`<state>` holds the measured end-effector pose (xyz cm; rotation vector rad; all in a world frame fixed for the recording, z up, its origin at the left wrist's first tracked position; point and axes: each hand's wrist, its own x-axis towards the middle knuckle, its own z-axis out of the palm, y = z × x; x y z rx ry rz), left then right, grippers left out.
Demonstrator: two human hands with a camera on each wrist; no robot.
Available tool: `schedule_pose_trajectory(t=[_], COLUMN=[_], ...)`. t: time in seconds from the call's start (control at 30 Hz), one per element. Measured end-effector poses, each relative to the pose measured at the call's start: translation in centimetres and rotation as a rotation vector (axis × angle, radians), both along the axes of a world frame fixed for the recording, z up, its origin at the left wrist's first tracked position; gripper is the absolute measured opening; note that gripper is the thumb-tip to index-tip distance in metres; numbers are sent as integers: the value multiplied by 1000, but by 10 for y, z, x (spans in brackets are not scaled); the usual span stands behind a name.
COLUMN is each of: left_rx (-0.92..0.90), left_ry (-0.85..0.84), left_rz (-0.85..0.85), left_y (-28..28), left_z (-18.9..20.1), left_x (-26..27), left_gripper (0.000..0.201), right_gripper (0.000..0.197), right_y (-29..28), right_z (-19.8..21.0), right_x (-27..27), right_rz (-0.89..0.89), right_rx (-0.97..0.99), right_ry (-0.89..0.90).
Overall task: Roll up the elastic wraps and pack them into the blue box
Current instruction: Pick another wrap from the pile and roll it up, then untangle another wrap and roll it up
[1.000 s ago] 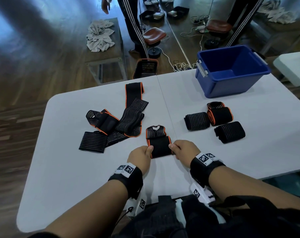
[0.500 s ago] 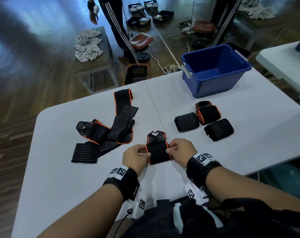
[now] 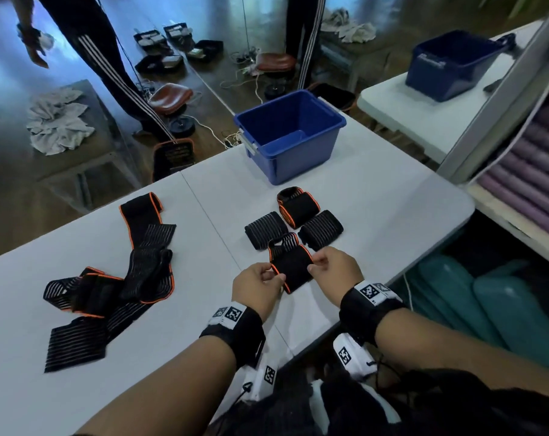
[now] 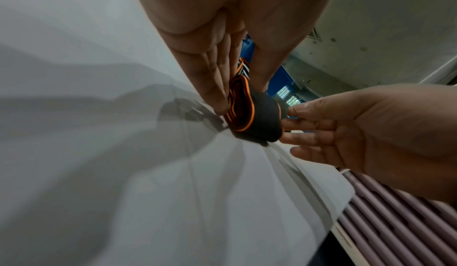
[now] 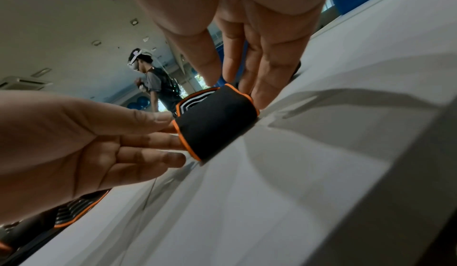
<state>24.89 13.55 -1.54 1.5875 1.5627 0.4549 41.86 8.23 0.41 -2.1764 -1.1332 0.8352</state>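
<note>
A black elastic wrap with orange edging (image 3: 292, 265) is rolled up, its striped tail end (image 3: 287, 242) still loose at the far side. My left hand (image 3: 277, 276) pinches its left end and my right hand (image 3: 312, 265) pinches its right end. In the left wrist view the roll (image 4: 252, 114) shows its orange spiral and touches the white table (image 3: 377, 196). In the right wrist view the roll (image 5: 215, 121) sits between both hands. Three finished rolls (image 3: 298, 206) lie just beyond. The empty blue box (image 3: 292, 133) stands at the table's far edge. Unrolled wraps (image 3: 115, 278) lie piled at the left.
A second blue box (image 3: 449, 64) stands on another white table at the back right. Purple mats (image 3: 534, 171) and teal cushions (image 3: 502, 309) are off the table's right edge. A person (image 3: 93, 58), stools and a black basket (image 3: 172, 155) are on the floor behind.
Both hands have brought the roll forward and to the right, up against the three finished rolls. The loose tail is shorter. The head view has swung right.
</note>
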Motion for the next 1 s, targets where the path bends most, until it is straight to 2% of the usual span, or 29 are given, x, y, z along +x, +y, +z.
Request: schedule_pose_trajectory(t=[0.1,0.27,0.4,0.6,0.73,0.83,0.93,1.0], left_rx=[-13,18,13,48,164,235,140,76], left_ry=[-62,-32,-42,-16,114,277,381,390], left_rz=[-16,-34,15,212,322,482,629,645], left_y=[-2,-5,-4,3,6,4,-5,-9], left_z=[-4,-3,0,8,15,17,20,17], left_x=[9,4,-25,-114,-194,-256,-301,-318], left_gripper=[34,25,25,29,31,32,39,48], right_gripper=[22,13,8,4,4,7,9,10], right_y=[-5,-1,16,52,69,78,85,89], right_z=[5,10,22,32,28,27,28,27], right_x=[8,16,-4,-84,-144,-179,-206,-219], right_rz=[17,-8,33,323,499,621,693,719], right_rx=[10,42,112,136,113,95,89,91], right_ry=[5,-45,-42,-25,10,-9,-35,-40])
